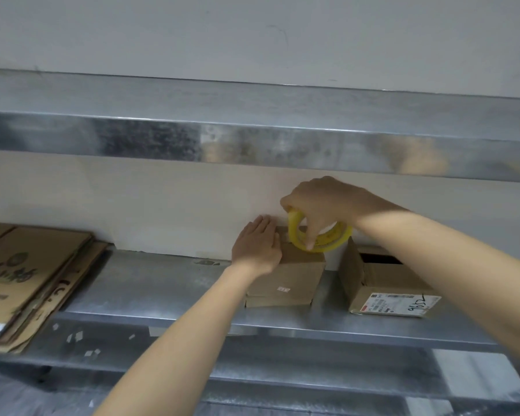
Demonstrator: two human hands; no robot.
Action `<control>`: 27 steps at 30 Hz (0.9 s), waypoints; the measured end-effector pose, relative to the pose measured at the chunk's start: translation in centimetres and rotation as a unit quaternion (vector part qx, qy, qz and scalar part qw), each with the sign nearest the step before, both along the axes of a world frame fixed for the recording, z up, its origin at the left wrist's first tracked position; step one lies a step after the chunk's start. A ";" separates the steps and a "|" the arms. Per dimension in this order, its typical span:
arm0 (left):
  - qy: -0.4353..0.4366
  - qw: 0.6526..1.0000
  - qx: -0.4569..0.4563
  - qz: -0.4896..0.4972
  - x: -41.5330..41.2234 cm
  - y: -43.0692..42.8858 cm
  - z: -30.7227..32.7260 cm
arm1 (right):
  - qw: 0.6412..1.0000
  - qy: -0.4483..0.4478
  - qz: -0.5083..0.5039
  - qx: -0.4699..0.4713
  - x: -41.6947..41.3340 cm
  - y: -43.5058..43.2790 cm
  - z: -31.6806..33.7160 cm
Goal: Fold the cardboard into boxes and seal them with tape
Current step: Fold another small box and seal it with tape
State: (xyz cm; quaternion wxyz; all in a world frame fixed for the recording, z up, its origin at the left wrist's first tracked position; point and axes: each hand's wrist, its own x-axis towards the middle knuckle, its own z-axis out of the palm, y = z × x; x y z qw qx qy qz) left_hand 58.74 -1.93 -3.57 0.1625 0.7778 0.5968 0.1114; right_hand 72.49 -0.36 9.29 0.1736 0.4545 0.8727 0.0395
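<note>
You press your left hand (257, 246) flat on the small box (285, 276) near the shelf's (162, 283) back edge to hold its flaps shut, while your right hand (321, 205) grips the tape roll (318, 235) above it, presumably for sealing.

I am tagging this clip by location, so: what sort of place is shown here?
Probably a packing or storage room: a metal shelf holds flat cardboard and a labelled box, and the right hand holds tape at a small box.
</note>
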 end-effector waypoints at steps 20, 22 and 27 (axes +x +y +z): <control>0.040 0.999 0.009 0.000 0.2 -0.6 0.3 | 0.985 0.164 -0.046 0.043 7.2 -0.7 -1.3; 0.044 0.999 0.011 -0.004 0.2 -0.6 0.3 | 0.986 0.152 -0.047 0.054 7.3 -0.8 -1.7; 0.037 0.999 0.020 -0.007 -1.2 -0.8 0.7 | 0.992 0.088 -0.019 0.084 7.3 -0.8 -1.5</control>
